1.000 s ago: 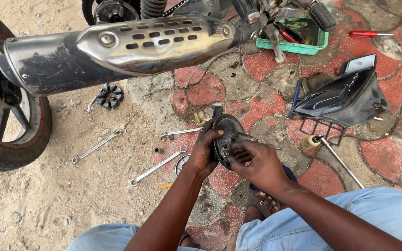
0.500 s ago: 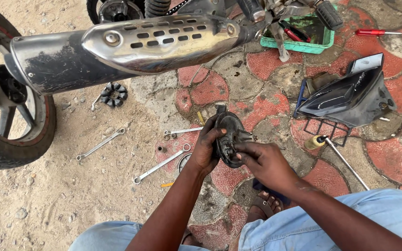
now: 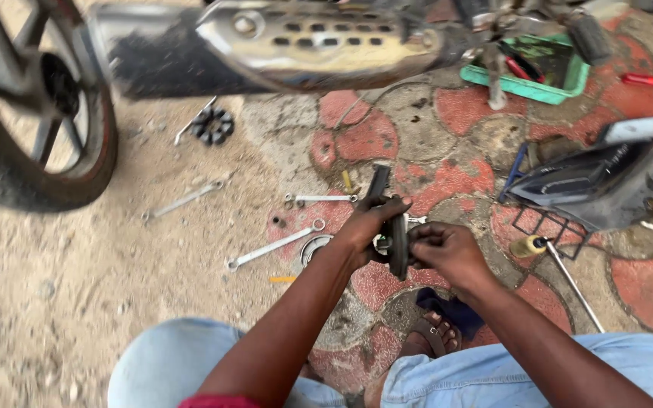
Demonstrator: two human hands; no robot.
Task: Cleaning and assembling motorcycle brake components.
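Hands met at frame centre: left hand (image 3: 363, 227) wrapped shut around the dark round motorcycle part (image 3: 397, 240), right hand (image 3: 447, 249) pinching closed at its 3 o'clock face. Part was held edge-on above the paved ground (image 3: 387, 140), spanners (image 3: 273, 247) lying at 9 o'clock, exhaust (image 3: 319, 41) at 12. Looked like mid-disassembly; next called for a steady grip and fine fingertip turning

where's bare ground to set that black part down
Free: the sandy patch between the rear wheel and the left knee. Crowded: wrenches left of the black part, and the black cover and green tray to the right.
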